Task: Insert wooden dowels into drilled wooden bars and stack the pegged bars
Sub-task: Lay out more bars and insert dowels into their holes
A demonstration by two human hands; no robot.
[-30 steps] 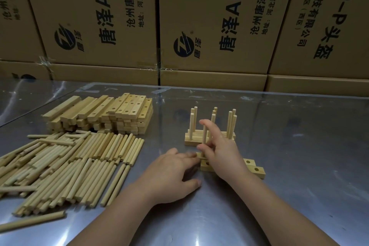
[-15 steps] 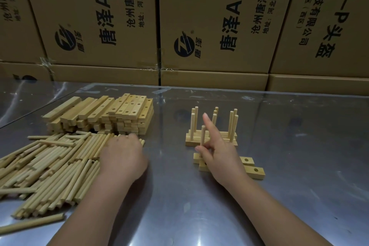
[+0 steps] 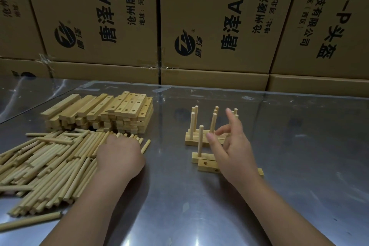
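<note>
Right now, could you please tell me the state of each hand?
Left hand: on the loose dowels; whether it grips one cannot be told.
Right hand: open, holding nothing, beside the upright dowel.

Glossy metal table (image 3: 199, 215); matt pale-wood dowels (image 3: 50, 162), bars (image 3: 111, 112); cardboard boxes (image 3: 219, 16).

One head-worn wide-angle view, pitched forward and down.

It looks from close above a metal table (image 3: 179, 215), with both forearms entering at the bottom edge and the left hand (image 3: 119, 158) and right hand (image 3: 233, 156) around mid-frame; ahead it faces stacked cardboard boxes (image 3: 219, 26) filling the upper half. Lines bow near the margins, and the right hand looks smeared at its far end, probably blur.
</note>
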